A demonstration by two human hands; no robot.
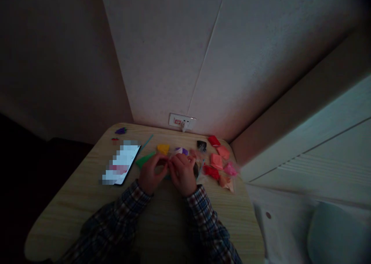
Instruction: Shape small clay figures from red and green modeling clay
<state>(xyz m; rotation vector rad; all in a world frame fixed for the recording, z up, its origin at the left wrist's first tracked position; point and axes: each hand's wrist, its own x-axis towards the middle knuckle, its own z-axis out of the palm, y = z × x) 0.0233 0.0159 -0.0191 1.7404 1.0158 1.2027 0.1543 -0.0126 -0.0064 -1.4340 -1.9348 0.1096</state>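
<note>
Over a dimly lit wooden table (pixel 72 206), the left hand (pixel 150 176) and right hand (pixel 184 174) meet at bent fingertips, apparently pinching a small pinkish piece (pixel 167 160), too dark to identify, on the near side of a yellow packet (pixel 163 149). A slack pinch could drop it among the clutter; a leftward swing of the left sleeve (pixel 127 202) could nudge the phone (pixel 126 163).

Dim light greys the pale wall (pixel 165 55) at upper centre; a wood-grained table (pixel 237 215) spans the lower centre.
</note>
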